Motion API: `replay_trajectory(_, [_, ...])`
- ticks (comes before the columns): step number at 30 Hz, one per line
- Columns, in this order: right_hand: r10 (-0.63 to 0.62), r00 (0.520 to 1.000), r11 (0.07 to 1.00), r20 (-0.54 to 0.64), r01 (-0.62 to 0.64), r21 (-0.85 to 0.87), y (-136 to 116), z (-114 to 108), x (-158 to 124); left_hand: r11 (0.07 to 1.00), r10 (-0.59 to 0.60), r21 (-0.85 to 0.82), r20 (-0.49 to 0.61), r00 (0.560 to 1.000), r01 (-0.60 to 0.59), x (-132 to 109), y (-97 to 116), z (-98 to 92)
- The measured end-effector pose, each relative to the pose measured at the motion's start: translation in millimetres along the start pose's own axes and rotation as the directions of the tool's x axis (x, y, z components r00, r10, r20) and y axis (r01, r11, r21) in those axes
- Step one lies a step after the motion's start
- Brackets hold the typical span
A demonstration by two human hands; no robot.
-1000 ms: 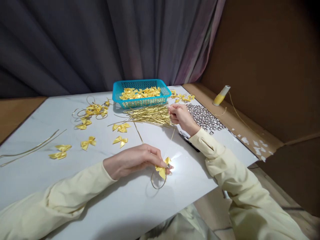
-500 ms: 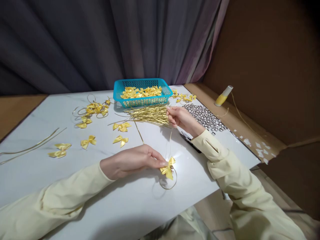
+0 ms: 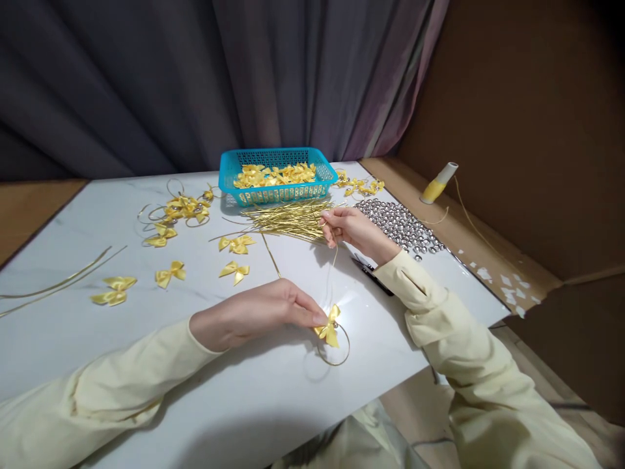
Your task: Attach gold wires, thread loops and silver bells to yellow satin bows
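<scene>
Between thumb and fingers, my left hand (image 3: pixel 273 311) pinches a yellow ribbon bow (image 3: pixel 331 329) with a small silver bell at its middle. A loop of gold cord (image 3: pixel 348 348) hangs from the bow over the white table. Farther off, my right hand (image 3: pixel 349 228) is closed in a pinch on the free end of the same thin gold cord (image 3: pixel 334 257), which runs down toward the bow. Below the right wrist lie dark-handled scissors (image 3: pixel 374 277). Right behind the right hand is a bundle of cut gold cords (image 3: pixel 286 220).
A blue basket (image 3: pixel 278 195) of yellow bows stands at the back. Silver bells (image 3: pixel 403 228) are heaped at the right, near a spool of yellow thread (image 3: pixel 438 184). Finished looped bows (image 3: pixel 185 208) and loose bows (image 3: pixel 170 274) lie at the left. Paper scraps (image 3: pixel 508 281) litter the right edge.
The cord loop under the bow has swung slightly right. My right hand has turned a little, and the cord from it shows more plainly. My left hand keeps its pinch.
</scene>
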State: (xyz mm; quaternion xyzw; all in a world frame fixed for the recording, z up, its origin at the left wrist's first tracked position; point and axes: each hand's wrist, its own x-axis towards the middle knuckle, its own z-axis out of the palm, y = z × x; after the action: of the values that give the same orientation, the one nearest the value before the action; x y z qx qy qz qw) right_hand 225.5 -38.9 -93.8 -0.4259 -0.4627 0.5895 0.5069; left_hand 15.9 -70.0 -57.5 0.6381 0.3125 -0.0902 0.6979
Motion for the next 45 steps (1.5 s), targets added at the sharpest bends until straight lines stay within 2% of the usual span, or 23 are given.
replay_trajectory(7, [-0.026,0.999,0.997,0.021,0.025,0.074,-18.2,0.0,-8.4,0.995,0.019,0.104,-0.065,0.998,-0.013,-2.9,5.5,4.9])
replay_trajectory(11, [-0.14,0.987,0.984,0.08,0.13,0.119,-46.9,3.0,-31.6,0.978,0.016,0.211,-0.111,0.994,0.008,-9.1,13.6,6.1])
replay_trajectory(17, [-0.283,0.958,0.957,-0.043,0.285,0.049,-86.9,17.4,-90.0,0.911,0.088,0.412,-0.228,0.97,0.014,-15.7,15.7,7.9])
replay_trajectory(21, [-0.371,0.918,0.927,-0.139,0.375,0.004,-94.5,19.3,-123.5,0.899,0.105,0.436,-0.283,0.953,0.031,-19.2,17.0,11.3])
replay_trajectory(24, [-0.428,0.892,0.903,-0.146,0.428,-0.029,-92.8,14.9,-136.6,0.889,0.121,0.456,-0.309,0.943,0.035,-22.0,19.7,13.5])
replay_trajectory(27, [-0.449,0.881,0.893,-0.15,0.442,-0.084,-92.1,14.6,-143.8,0.876,0.155,0.482,-0.328,0.932,0.024,-25.0,20.9,14.9])
replay_trajectory(34, [-0.434,0.867,0.9,-0.243,0.404,-0.165,-97.3,27.1,-154.9,0.854,0.233,0.519,-0.318,0.919,-0.037,-31.2,17.4,17.2])
replay_trajectory(39, [-0.479,0.854,0.876,-0.204,0.454,-0.16,-93.2,19.7,-149.5,0.85,0.267,0.523,-0.325,0.907,-0.063,-30.9,14.9,19.7])
replay_trajectory(45, [-0.469,0.855,0.881,-0.221,0.437,-0.182,-92.9,17.6,-141.5,0.852,0.316,0.511,-0.319,0.894,-0.118,-33.3,13.8,21.1])
